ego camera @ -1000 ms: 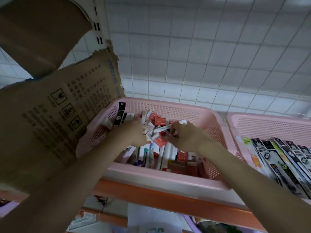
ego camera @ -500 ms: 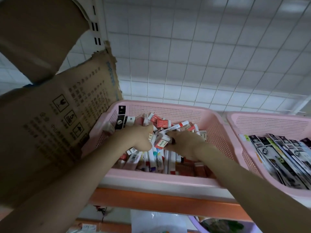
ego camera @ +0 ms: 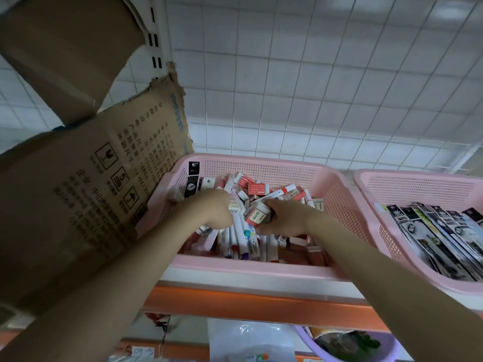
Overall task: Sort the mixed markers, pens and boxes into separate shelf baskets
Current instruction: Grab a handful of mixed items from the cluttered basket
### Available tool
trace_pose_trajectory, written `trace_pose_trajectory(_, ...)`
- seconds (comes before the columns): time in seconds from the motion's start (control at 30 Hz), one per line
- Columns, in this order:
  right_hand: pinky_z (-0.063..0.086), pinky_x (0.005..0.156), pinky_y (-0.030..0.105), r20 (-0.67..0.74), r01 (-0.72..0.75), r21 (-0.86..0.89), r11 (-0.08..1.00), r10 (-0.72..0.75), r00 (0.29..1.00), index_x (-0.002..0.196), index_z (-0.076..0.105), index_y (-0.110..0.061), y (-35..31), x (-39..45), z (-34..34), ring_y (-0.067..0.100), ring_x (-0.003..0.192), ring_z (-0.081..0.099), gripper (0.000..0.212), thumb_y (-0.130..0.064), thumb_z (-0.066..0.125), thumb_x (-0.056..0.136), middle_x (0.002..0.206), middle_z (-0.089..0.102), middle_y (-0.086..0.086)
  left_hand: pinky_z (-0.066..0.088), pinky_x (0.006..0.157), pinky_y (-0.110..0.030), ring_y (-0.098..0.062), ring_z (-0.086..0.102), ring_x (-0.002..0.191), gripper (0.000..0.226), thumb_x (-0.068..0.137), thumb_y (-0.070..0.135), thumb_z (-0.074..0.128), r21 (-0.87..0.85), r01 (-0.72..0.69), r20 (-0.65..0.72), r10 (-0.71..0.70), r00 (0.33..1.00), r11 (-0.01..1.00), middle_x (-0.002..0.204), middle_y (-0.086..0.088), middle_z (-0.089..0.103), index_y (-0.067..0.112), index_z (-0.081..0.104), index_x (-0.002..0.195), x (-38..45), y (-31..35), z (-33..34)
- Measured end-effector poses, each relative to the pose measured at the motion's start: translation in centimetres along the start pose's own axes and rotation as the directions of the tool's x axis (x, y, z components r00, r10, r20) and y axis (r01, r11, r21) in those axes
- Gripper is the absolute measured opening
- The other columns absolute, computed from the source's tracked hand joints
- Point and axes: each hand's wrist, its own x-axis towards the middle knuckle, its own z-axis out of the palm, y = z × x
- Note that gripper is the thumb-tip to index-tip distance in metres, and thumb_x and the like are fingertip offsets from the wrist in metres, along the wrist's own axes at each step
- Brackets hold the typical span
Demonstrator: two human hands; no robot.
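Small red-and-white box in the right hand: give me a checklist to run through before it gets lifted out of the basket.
1. Right hand holds the small red-and-white box: ok.
2. Grip firm: cannot tell, fingers mostly hidden.
3. Left hand out of the lift path: not ok, it sits close beside, among the white markers.
4. Box free of the pile in the pink mesh basket: cannot tell.
5. Neighbouring pink basket holds flat dark packs, not boxes: ok.

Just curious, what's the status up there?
Both hands in the mixed pink basket. Right hand grips a small red-and-white box; left hand among markers. Nothing blocking.
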Motion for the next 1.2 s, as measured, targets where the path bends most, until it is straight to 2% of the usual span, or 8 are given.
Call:
trace_pose_trajectory(0.13, 0.040, 0.089, 0.027, 0.084, -0.018, 0.036, 0.999, 0.015, 0.996, 0.136, 0.038, -0.023, 0.2, 0.3, -0.5, 0.015, 0.106, 0.052, 0.065, -0.050, 0.063, 0.083, 0.123, 0.056, -0.005, 0.042, 0.054, -0.022, -0.014, 0.054, 0.068, 0.045, 0.087, 0.014, 0.051, -0.174, 0.043, -0.063, -0.055, 0.997, 0.984, 0.097, -0.007, 0.057, 0.004, 0.041, 0.129, 0.3, -1.5, -0.3)
trace_pose_trajectory(0.23, 0.039, 0.096, 0.030, 0.132, -0.048, 0.094, 0.994, 0.035, 0.991, 0.137, 0.036, -0.021, 0.3, 0.6, -0.7, 0.018, 0.117, 0.050, 0.071, -0.057, 0.062, 0.081, 0.124, 0.053, -0.006, 0.027, 0.045, -0.020, -0.012, 0.042, 0.055, 0.013, 0.084, 0.017, 0.054, -0.179, 0.079, -0.111, -0.099, 0.989, 0.981, 0.070, -0.001, 0.046, 0.005, 0.052, 0.088, 0.5, -1.7, 0.4)
trace_pose_trajectory(0.37, 0.037, 0.091, 0.031, 0.113, -0.026, 0.221, 0.975, 0.001, 0.994, 0.113, 0.051, -0.024, 0.1, 1.0, 0.0, 0.015, 0.096, 0.051, 0.055, -0.068, 0.050, 0.081, 0.097, 0.052, -0.009, 0.028, 0.046, -0.018, -0.013, 0.042, 0.052, 0.019, 0.081, 0.016, 0.054, -0.171, 0.073, -0.130, -0.096, 0.987, 0.983, 0.064, 0.000, 0.044, 0.011, 0.045, 0.065, 1.0, -1.0, 1.2)
trace_pose_trajectory(0.53, 0.035, 0.079, 0.026, -0.051, 0.008, 0.098, 0.995, -0.003, 0.999, 0.110, 0.053, -0.025, -0.2, 1.2, 0.7, 0.014, 0.091, 0.050, 0.043, -0.061, 0.049, 0.086, 0.091, 0.052, -0.009, 0.037, 0.052, -0.021, -0.014, 0.047, 0.060, 0.011, 0.081, 0.005, 0.047, -0.089, 0.083, -0.160, -0.096, 0.983, 0.993, 0.086, -0.009, 0.056, 0.008, 0.051, 0.071, 0.9, -0.3, 1.2)
trace_pose_trajectory(0.73, 0.038, 0.075, 0.028, -0.080, 0.015, -0.018, 1.000, -0.016, 0.997, 0.094, 0.051, -0.027, -0.1, 0.4, 0.5, 0.015, 0.086, 0.050, 0.036, -0.062, 0.046, 0.087, 0.082, 0.050, -0.010, 0.042, 0.064, -0.026, -0.019, 0.054, 0.082, 0.046, 0.092, 0.013, 0.046, -0.110, 0.064, -0.186, -0.084, 0.979, 0.992, 0.104, -0.008, 0.057, 0.008, 0.039, 0.137, -0.3, -1.1, 0.1)
trace_pose_trajectory(0.9, 0.048, 0.088, 0.034, -0.195, 0.025, 0.035, 0.999, -0.018, 0.981, 0.114, 0.057, -0.031, 0.2, -0.9, 0.6, 0.017, 0.099, 0.057, 0.045, -0.063, 0.047, 0.084, 0.109, 0.062, -0.007, 0.037, 0.049, -0.018, -0.005, 0.042, 0.057, 0.047, 0.090, 0.017, 0.044, -0.114, 0.023, -0.357, -0.063, 0.932, 0.993, 0.082, 0.003, 0.058, 0.018, 0.041, 0.137, -1.9, -1.3, -0.4)
trace_pose_trajectory(1.07, 0.041, 0.066, 0.028, -0.323, 0.107, 0.119, 0.987, -0.064, 0.944, 0.080, 0.044, -0.030, 0.7, -2.5, 0.7, 0.011, 0.078, 0.053, 0.030, -0.058, 0.051, 0.085, 0.079, 0.055, -0.011, 0.035, 0.054, -0.021, -0.013, 0.048, 0.063, 0.026, 0.092, 0.025, 0.047, -0.317, 0.005, -0.473, -0.162, 0.866, 0.949, 0.110, 0.001, 0.058, 0.005, 0.052, 0.107, -2.6, -1.2, -0.2)
trace_pose_trajectory(1.2, 0.033, 0.054, 0.019, -0.408, 0.172, 0.252, 0.952, -0.056, 0.911, 0.071, 0.043, -0.032, 1.0, -3.7, 1.3, -0.001, 0.064, 0.050, 0.032, -0.060, 0.051, 0.084, 0.069, 0.054, -0.014, 0.030, 0.031, -0.009, -0.004, 0.044, 0.050, 0.031, 0.095, 0.032, 0.047, -0.431, -0.049, -0.551, -0.220, 0.805, 0.901, 0.069, 0.004, 0.050, 0.004, 0.055, 0.105, -2.7, -1.0, 0.5)
